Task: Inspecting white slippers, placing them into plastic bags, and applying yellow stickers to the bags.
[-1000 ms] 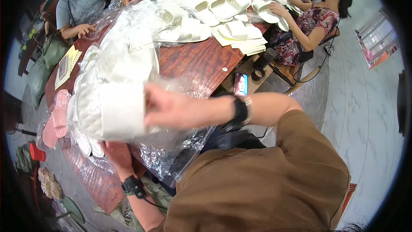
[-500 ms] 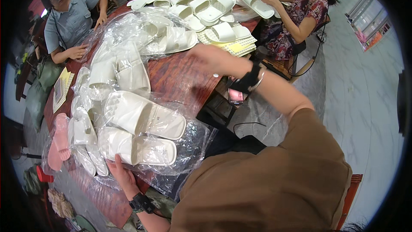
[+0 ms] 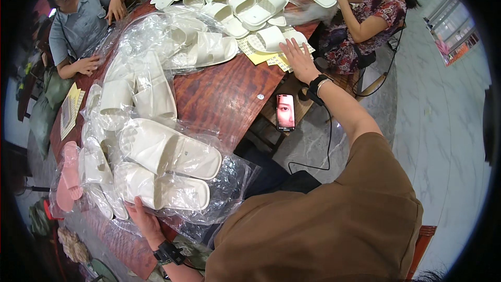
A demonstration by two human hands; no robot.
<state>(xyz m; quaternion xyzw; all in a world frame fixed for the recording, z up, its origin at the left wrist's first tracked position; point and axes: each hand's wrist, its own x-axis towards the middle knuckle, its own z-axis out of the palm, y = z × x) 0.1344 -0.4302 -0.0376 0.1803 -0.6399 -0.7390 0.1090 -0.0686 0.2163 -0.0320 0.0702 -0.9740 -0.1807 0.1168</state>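
Note:
A pair of white slippers (image 3: 188,159) in a clear plastic bag (image 3: 229,177) lies across the near edge of the table. At their lower left, my left hand (image 3: 144,222) grips the edge of the bagged pair; some of its fingers are hidden beneath. My right hand (image 3: 300,62) is stretched out to the far right table edge, fingers spread. It is over yellow printed sheets (image 3: 258,56), beside a loose white slipper (image 3: 269,39). Whether the palm touches the sheets I cannot tell.
More bagged white slippers (image 3: 151,91) line the table's left side, with pink slippers (image 3: 69,172) nearby. Loose white slippers (image 3: 255,8) pile up at the back. A phone (image 3: 285,112) with a cable stands below the right edge. One person sits at left, another at right handling slippers; another is partly seen behind.
My right hand has moved right, from above the table to the yellow sheets, and its fingers have spread. My left hand and the bagged pair have shifted slightly down in view.

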